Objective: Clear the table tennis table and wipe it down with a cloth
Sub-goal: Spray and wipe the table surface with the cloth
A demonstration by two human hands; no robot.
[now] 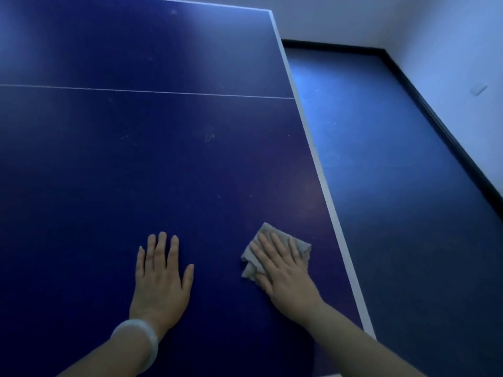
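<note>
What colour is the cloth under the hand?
Grey-beige. The cloth shows best in the head view, pressed flat under the right hand.

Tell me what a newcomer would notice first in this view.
First, the two hands flat on the dark blue table tennis table near the bottom: the right hand presses a crumpled grey cloth close to the white right edge, and the left hand, a pale bangle on its wrist, rests bare beside it. Farther up, faint pale smudges show below the thin white line.
</note>
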